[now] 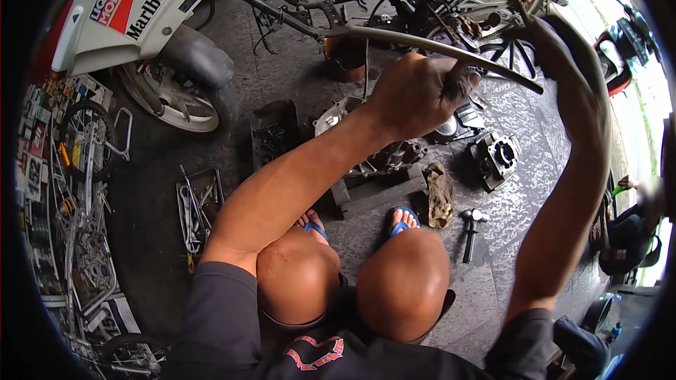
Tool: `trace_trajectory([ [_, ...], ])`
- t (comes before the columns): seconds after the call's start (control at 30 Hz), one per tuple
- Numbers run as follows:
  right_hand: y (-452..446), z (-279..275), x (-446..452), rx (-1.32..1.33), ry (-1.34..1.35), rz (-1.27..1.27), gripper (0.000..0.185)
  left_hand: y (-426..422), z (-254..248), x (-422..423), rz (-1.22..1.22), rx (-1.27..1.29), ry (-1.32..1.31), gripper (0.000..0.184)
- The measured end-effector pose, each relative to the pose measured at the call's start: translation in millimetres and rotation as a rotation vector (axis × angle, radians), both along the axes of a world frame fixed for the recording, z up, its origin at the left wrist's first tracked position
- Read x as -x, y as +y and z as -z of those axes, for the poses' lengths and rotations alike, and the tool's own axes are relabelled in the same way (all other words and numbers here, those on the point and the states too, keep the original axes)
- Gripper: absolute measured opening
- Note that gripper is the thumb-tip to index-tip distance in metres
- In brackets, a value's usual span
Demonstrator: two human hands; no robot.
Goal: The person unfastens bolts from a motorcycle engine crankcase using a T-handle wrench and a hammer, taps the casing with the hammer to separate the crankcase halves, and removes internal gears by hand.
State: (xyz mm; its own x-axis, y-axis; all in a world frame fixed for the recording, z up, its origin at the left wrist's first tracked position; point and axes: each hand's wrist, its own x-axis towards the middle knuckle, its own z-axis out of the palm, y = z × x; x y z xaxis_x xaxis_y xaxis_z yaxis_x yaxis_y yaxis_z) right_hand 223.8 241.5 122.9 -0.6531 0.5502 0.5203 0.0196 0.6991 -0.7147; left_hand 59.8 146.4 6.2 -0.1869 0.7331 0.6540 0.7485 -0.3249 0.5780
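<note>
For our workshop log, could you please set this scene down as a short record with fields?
Left hand: curled at a long curved bar; exact grip hidden
Right hand: blurred, near one end of the bar; contact unclear
Beyond the feet: engine part, partly hidden by the left forearm
Right of the feet: hammer, crumpled brown sheet, metal block
Left of the feet: hand tools
Footwear: blue flip-flops
Upper left: motorcycle wheel below a white panel lettered "Marlboro"

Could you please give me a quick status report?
Left hand gripping long curved bar. Right hand raised near its end, blurred. Engine parts lying below.
</note>
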Motion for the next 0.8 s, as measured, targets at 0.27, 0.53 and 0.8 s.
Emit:
trace_trajectory([
  [0.27, -15, -42, 37, -0.856, -0.562, -0.412, 0.025, 20, 14, 15, -0.083, 0.223, -0.359, 0.045],
  [0.53, -28, -31, 57, -0.599, -0.446, -0.321, 0.034, 16, 16, 7, 0.008, 0.255, -0.415, 0.055],
  [0.8, -31, -42, 65, -0.231, -0.449, -0.267, 0.062, 16, 6, 8, -0.006, 0.401, -0.421, 0.048],
])
